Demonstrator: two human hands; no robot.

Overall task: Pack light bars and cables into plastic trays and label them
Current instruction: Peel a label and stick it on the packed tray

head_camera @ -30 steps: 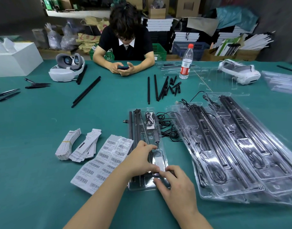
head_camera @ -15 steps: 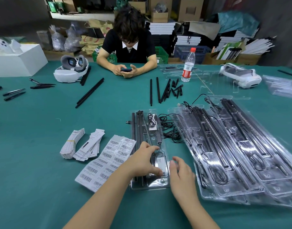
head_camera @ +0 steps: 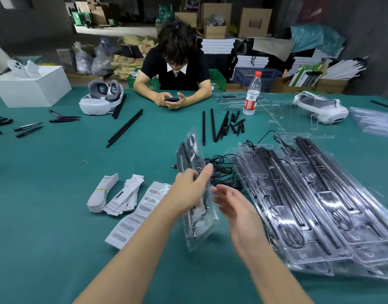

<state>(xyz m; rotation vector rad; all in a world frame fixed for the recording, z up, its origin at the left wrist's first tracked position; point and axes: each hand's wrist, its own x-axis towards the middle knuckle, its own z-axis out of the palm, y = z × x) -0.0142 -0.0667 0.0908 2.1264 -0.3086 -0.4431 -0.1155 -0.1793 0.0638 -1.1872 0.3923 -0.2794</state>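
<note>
My left hand point(head_camera: 189, 188) grips a clear plastic tray point(head_camera: 198, 224) packed with black light bars and a cable, lifted off the table and tilted on its edge. Just right of it, my right hand point(head_camera: 234, 207) is open with fingers spread, near the tray but not holding it. A sheet of barcode labels point(head_camera: 136, 218) lies on the green table to the left. A pile of filled trays point(head_camera: 316, 200) lies to the right. Loose black cables point(head_camera: 221, 170) sit behind the lifted tray. Spare black light bars point(head_camera: 217, 126) lie farther back.
Two bundles of white paper tags point(head_camera: 114, 195) lie left of the labels. A person sits across the table with a phone point(head_camera: 172, 99). A water bottle point(head_camera: 252, 94), two white headsets point(head_camera: 102, 97), empty clear trays point(head_camera: 298, 116) and a white box point(head_camera: 30, 88) stand at the back.
The tray lay flat under both hands; now my left hand has raised it and tipped it on edge. My right hand has come off it and opened.
</note>
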